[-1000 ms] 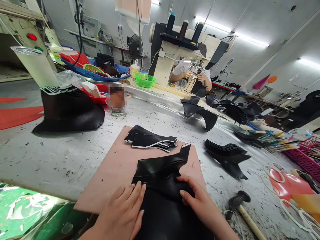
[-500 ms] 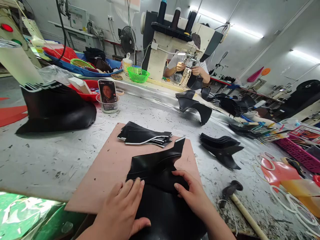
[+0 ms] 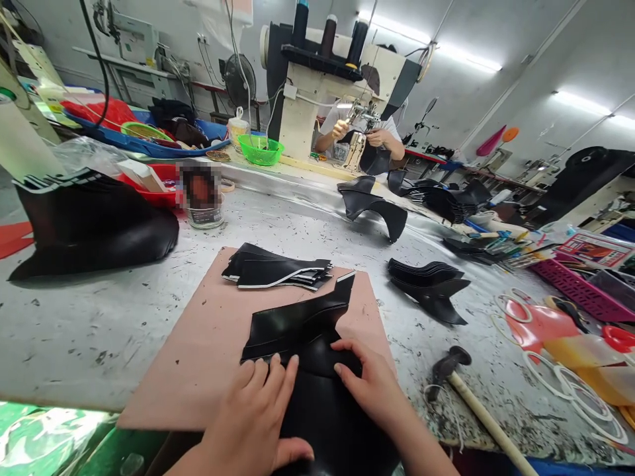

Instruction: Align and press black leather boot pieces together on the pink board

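A black leather shoe piece (image 3: 302, 330) lies on a pink work board (image 3: 208, 344) in front of me. My left hand (image 3: 253, 416) presses flat on its near left part, fingers stretched toward the seam edge. My right hand (image 3: 367, 383) rests on the piece's right side with fingers bent, fingertips pressing the overlapping edge. A stack of cut black pieces with white edges (image 3: 275, 271) sits at the board's far end.
A hammer (image 3: 466, 390) lies right of the board. More black piece stacks (image 3: 426, 287) (image 3: 372, 208) lie beyond; a large black pile (image 3: 89, 225) is at left. A glass jar (image 3: 201, 198), bowls, rings and a pink basket (image 3: 580, 287) surround. Another person works at a sewing machine (image 3: 317, 92).
The view has drifted so everything sits further left and lower. My left thumb has spread out to the right; both hands stay pressing on the black piece.
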Tool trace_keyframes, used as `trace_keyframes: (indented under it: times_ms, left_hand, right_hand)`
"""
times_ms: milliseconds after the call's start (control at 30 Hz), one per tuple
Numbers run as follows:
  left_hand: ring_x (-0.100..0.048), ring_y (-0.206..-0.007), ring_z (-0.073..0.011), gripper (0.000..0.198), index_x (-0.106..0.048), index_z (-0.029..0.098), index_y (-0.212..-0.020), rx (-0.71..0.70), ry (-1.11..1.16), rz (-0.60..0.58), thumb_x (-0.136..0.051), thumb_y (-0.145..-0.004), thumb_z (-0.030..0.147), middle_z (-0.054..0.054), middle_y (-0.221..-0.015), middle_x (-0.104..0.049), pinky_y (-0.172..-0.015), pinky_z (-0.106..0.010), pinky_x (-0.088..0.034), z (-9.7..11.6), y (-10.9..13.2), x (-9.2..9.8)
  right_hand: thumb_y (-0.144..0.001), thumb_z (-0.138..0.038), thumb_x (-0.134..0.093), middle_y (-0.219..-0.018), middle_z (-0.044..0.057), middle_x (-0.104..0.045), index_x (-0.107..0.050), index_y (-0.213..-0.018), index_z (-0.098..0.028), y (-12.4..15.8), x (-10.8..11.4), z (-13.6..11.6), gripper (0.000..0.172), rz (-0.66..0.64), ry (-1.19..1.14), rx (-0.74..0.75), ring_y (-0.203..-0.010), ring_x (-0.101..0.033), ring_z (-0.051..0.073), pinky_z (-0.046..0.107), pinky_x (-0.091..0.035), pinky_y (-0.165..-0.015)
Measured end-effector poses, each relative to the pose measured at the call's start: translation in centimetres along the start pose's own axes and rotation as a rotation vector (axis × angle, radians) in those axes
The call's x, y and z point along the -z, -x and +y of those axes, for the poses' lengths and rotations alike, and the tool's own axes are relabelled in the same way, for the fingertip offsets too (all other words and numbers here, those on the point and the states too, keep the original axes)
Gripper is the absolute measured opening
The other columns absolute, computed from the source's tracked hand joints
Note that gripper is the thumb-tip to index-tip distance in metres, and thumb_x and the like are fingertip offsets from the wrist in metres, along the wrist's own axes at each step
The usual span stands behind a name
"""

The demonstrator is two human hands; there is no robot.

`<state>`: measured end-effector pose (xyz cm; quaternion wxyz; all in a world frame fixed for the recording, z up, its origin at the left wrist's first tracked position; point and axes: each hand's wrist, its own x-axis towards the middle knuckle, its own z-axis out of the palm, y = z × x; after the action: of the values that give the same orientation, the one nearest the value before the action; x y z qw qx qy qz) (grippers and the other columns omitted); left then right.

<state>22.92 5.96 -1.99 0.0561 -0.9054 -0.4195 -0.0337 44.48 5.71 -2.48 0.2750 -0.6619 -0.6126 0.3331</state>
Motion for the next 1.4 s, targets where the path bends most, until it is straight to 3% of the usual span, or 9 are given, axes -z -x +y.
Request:
trace_keyframes:
  times_ms: [200,333,500,600,867,1033,1167,1300,1400]
  left_hand:
    - [-0.061,-0.090,-0.0265,0.085,-0.059,0.009,-0.118,-0.186,-0.071,0.102,-0.027,-0.078,0.076,-0.016,-0.105,-0.069,-0.081,-0.039,-0.041,-0.2,0.0,-1.9]
    - [-0.060,-0.095,-0.0270,0.059,-0.054,0.007,-0.124,-0.190,-0.142,0.141,-0.044,-0.086,0.051,-0.016,-0.110,-0.067,-0.083,-0.037,-0.038,0.3,0.2,-4.2]
    - [-0.061,-0.098,-0.0307,0.080,-0.051,0.008,-0.127,-0.211,-0.031,0.000,-0.033,-0.081,0.071,-0.019,-0.117,-0.064,-0.084,-0.040,-0.040,0.7,-0.2,-1.9]
    - [-0.059,-0.103,-0.0329,0.088,-0.053,0.009,-0.126,-0.141,0.041,-0.053,-0.030,-0.076,0.078,-0.017,-0.127,-0.057,-0.087,-0.042,-0.042,0.7,-0.6,-0.5]
    - [-0.054,-0.108,-0.0414,0.085,-0.041,0.015,-0.134,-0.064,0.052,-0.162,-0.059,-0.070,0.067,-0.017,-0.136,-0.046,-0.090,-0.056,-0.041,1.2,-1.1,-1.0]
    - [-0.055,-0.108,-0.0452,0.084,-0.032,0.027,-0.136,-0.107,0.098,-0.241,-0.057,-0.068,0.070,-0.019,-0.135,-0.046,-0.084,-0.061,-0.043,0.8,-1.5,-0.3]
    - [-0.059,-0.102,-0.0436,0.078,-0.041,0.027,-0.133,-0.121,0.055,-0.205,-0.059,-0.070,0.067,-0.021,-0.130,-0.052,-0.082,-0.061,-0.044,1.0,-2.0,-0.6]
    - [-0.057,-0.108,-0.0406,0.075,-0.053,0.012,-0.126,-0.232,0.039,-0.085,-0.056,-0.074,0.065,-0.024,-0.123,-0.058,-0.089,-0.056,-0.043,1.7,-2.6,-1.1]
    - [-0.056,-0.109,-0.0380,0.063,-0.058,0.004,-0.119,-0.254,0.089,-0.104,-0.058,-0.079,0.054,-0.025,-0.119,-0.060,-0.094,-0.052,-0.041,2.2,-3.7,-0.4]
  right_hand:
    - [-0.073,-0.030,-0.050,-0.100,0.006,-0.069,-0.064,-0.095,-0.024,0.1,-0.7,0.7,0.027,0.040,-0.061,0.010,-0.099,-0.062,0.027,0.043,-0.048,-0.086]
    - [-0.072,-0.034,-0.049,-0.102,0.006,-0.069,-0.064,-0.096,-0.024,0.1,-0.8,0.7,0.030,0.003,-0.054,-0.032,-0.099,-0.062,0.027,0.040,-0.047,-0.087]
    - [-0.067,-0.033,-0.054,-0.098,0.005,-0.068,-0.065,-0.092,-0.024,-0.4,-0.1,0.5,0.029,0.021,-0.147,-0.077,-0.098,-0.060,0.027,0.041,-0.044,-0.087]
    - [-0.062,-0.031,-0.059,-0.082,0.004,-0.064,-0.065,-0.086,-0.020,-1.2,0.6,0.5,0.027,0.003,-0.293,-0.121,-0.081,-0.058,0.025,0.037,-0.045,-0.075]
    - [-0.063,-0.023,-0.061,-0.064,-0.004,-0.051,-0.062,-0.081,-0.017,-1.9,2.1,1.1,0.020,-0.053,-0.404,-0.191,-0.057,-0.048,0.012,0.025,-0.038,-0.055]
    - [-0.063,-0.019,-0.060,-0.062,-0.006,-0.051,-0.059,-0.082,-0.019,-1.5,2.3,1.3,0.018,-0.039,-0.456,-0.213,-0.053,-0.049,0.010,0.024,-0.038,-0.053]
    - [-0.061,-0.014,-0.060,-0.059,-0.007,-0.050,-0.059,-0.078,-0.020,-1.7,2.0,1.8,0.018,0.015,-0.448,-0.236,-0.053,-0.049,0.011,0.023,-0.038,-0.052]
    - [-0.060,-0.012,-0.061,-0.058,-0.006,-0.052,-0.059,-0.074,-0.020,-1.9,1.7,2.1,0.016,0.037,-0.433,-0.251,-0.055,-0.049,0.012,0.024,-0.039,-0.055]
    - [-0.063,-0.016,-0.059,-0.061,-0.005,-0.053,-0.058,-0.072,-0.020,-1.9,1.9,2.0,0.010,0.024,-0.452,-0.250,-0.056,-0.050,0.012,0.024,-0.040,-0.055]
